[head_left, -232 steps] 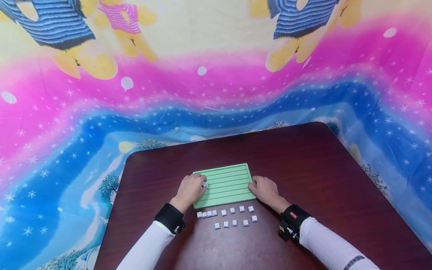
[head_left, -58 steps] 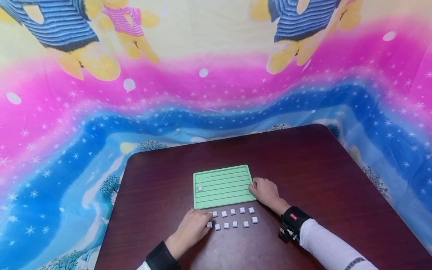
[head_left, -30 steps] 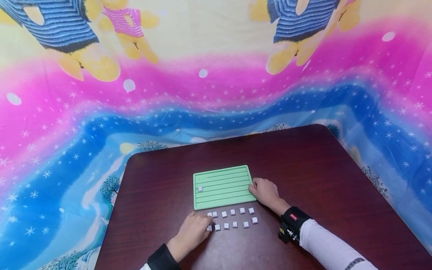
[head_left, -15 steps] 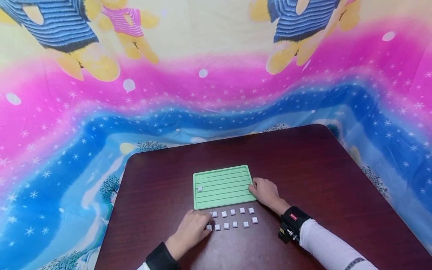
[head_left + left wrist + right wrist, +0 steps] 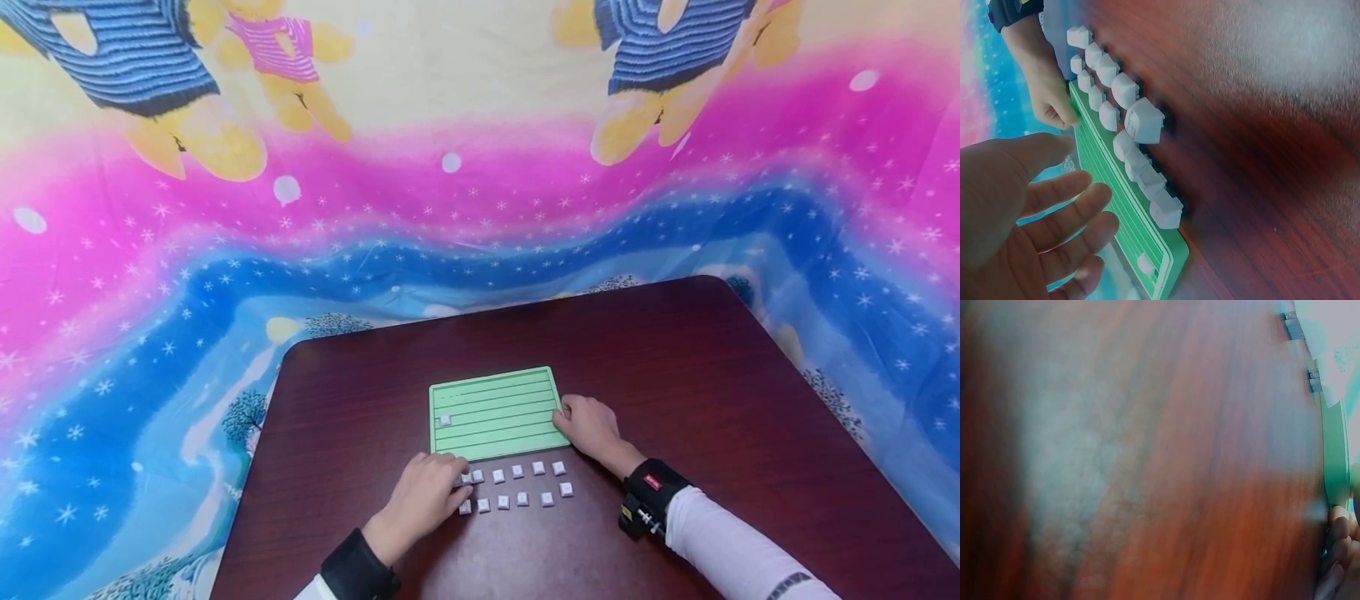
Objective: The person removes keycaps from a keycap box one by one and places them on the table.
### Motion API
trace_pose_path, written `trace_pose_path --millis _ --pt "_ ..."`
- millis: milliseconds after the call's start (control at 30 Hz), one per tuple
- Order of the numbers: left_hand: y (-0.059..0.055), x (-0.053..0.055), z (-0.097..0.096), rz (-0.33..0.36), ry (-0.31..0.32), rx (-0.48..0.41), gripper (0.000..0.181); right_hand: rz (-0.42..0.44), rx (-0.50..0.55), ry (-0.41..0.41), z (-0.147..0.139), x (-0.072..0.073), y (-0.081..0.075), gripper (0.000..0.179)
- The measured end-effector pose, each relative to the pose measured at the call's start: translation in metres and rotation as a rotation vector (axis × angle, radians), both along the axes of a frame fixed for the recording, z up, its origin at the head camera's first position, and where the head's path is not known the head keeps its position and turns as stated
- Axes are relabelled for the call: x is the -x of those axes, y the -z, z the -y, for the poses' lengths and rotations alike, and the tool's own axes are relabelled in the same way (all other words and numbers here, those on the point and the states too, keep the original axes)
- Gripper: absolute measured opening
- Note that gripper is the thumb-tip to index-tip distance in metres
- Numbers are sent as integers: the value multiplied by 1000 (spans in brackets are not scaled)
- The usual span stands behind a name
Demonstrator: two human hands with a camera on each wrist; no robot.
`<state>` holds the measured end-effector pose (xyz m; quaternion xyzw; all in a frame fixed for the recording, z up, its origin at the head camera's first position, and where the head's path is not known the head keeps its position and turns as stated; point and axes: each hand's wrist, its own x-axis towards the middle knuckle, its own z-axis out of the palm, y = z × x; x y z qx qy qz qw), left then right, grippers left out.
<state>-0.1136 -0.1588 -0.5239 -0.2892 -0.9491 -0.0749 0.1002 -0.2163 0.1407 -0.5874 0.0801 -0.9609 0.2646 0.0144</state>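
Note:
Low over the left end of two rows of small white keycap-like blocks hovers my left hand. In the left wrist view its fingers are spread and loosely bent, with nothing in them. A single block at the near row's left end lies just by the thumb. Behind the rows is a light green grooved tray; one white block sits in it near the left edge. My right hand grips the tray's right edge, thumb on top and fingers curled at the side.
The dark reddish-brown table has rounded far corners. Behind it hangs a colourful cloth with bears and snowflakes. Both wrists wear black bands with small devices.
Since the oldest frame my left hand left a block in the tray and came nearer. A block now lies at the near row's left end, and the hand has just shifted back toward the far row.

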Motion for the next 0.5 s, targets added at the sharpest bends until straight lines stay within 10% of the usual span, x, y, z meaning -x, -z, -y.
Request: trace_pose_path --millis 500 --pt "3 16 3 -5 -40 -21 15 10 -7 3 0 0 1 38"
